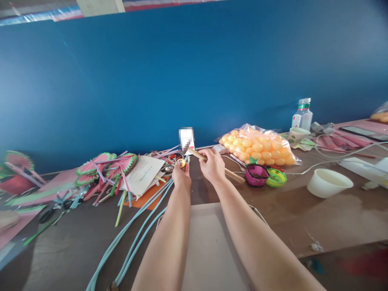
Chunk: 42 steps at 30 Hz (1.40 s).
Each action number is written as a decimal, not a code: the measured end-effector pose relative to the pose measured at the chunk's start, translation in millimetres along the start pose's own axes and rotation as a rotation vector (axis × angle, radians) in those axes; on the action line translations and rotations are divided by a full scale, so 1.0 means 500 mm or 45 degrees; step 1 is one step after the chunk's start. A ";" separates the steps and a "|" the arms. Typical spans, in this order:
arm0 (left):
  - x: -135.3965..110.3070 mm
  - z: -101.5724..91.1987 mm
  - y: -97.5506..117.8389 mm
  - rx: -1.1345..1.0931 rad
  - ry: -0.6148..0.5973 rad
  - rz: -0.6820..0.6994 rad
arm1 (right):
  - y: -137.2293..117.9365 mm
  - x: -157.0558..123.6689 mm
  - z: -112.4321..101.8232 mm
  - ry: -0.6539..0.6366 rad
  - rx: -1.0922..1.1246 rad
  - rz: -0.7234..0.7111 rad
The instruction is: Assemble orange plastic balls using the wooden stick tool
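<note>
My right hand (213, 165) is wrapped round the wooden handle of a hammer (234, 175), whose dark head points away to the left. Close by on the left, my left hand (181, 176) pinches a small round thing with a yellow rim (181, 163); its kind is not clear. Several small metal and red items lie just beyond the left fingers, partly hidden. A white card (190, 147), partly blurred out, stands against the blue panel behind the hammer head.
To the left lie pink-green paper fans (97, 165), white papers (142, 173) and light blue cords (133, 230). On the right are a bag of orange balls (257, 147), a purple pouch (256, 176), a white cup (329, 184) and a bottle (302, 115). A blue panel (182, 72) stands behind.
</note>
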State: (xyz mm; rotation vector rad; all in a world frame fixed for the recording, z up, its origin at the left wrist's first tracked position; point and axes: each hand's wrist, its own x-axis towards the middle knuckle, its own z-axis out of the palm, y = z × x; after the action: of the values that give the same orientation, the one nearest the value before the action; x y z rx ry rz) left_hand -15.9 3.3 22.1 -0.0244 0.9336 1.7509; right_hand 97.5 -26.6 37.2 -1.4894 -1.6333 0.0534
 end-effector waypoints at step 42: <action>0.012 -0.010 -0.007 0.037 -0.019 0.073 | -0.006 -0.004 0.003 -0.129 -0.063 -0.026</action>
State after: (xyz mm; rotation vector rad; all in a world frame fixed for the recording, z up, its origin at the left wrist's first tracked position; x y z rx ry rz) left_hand -17.7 5.5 14.2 0.0341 0.9566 1.7876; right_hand 93.9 -28.4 37.1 -1.5289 -1.7420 0.0784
